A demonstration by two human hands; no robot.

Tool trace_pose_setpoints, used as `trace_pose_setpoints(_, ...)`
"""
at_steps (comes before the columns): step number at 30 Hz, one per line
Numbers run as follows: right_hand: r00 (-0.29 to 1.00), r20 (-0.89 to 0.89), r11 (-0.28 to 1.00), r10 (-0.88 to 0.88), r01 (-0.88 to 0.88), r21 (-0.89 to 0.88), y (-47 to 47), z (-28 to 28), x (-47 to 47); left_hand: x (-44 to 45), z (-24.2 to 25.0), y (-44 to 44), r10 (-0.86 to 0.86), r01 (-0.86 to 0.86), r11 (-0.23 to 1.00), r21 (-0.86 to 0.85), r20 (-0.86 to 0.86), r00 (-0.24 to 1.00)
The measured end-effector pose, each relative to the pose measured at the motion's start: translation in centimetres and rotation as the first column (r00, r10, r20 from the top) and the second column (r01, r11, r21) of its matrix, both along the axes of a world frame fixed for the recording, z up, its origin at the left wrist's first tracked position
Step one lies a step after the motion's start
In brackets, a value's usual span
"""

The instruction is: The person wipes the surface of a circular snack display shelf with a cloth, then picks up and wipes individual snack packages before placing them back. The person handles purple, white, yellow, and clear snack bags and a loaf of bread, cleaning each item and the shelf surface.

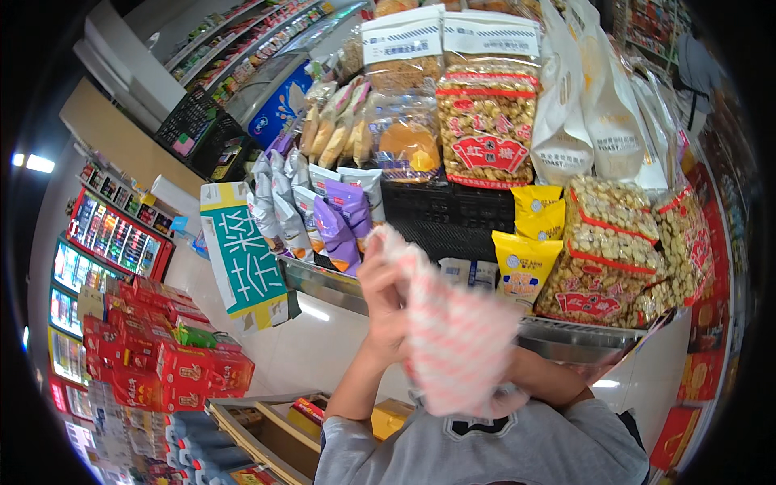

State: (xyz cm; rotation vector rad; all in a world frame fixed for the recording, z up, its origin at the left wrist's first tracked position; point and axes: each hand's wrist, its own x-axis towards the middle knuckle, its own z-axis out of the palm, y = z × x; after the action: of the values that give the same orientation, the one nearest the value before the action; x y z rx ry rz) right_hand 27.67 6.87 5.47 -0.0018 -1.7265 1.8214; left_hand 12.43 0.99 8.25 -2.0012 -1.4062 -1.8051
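Note:
A pink-and-white striped cloth, blurred by motion, hangs in front of my chest. My left hand is raised at its upper left corner, with the fingers closed on it. Most of my right hand is hidden behind the lower part of the cloth; the forearm comes in from the right, and the hand's hold cannot be made out. Beyond the cloth stands a display of packaged snacks: purple and white snack bags on the left, a black plastic crate in the middle, and yellow snack bags on the right.
Large packs of puffed snacks and bagged toast stand at the back. A green-and-white cardboard sign is at the display's left end. Red gift boxes are stacked at the lower left, near a wooden shelf unit. Another person stands at the far right.

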Motion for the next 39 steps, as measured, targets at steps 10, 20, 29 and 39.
trace_pose_setpoints(10,0.924,0.049,0.922,-0.379,0.373,0.099,-1.5,-3.9,-4.8,-1.6,-0.7,4.5,0.200,-0.274,0.952,0.136,0.402,0.893)
trace_pose_setpoints(20,0.928,0.267,0.743,-0.261,0.017,0.669,2.2,-5.8,0.8,-7.4,3.4,-2.2,0.360,-0.411,0.874,0.259,0.222,0.906)
trace_pose_setpoints(29,0.912,-0.203,0.566,-0.357,0.384,0.729,2.2,0.7,-5.0,-3.4,2.0,-2.6,0.042,-0.094,0.993,-0.072,-0.529,0.848)
trace_pose_setpoints(39,0.665,-0.409,0.271,-0.624,0.676,0.685,1.6,1.1,4.4,-6.0,1.7,-0.7,0.080,-0.048,0.992,-0.119,0.277,0.957)
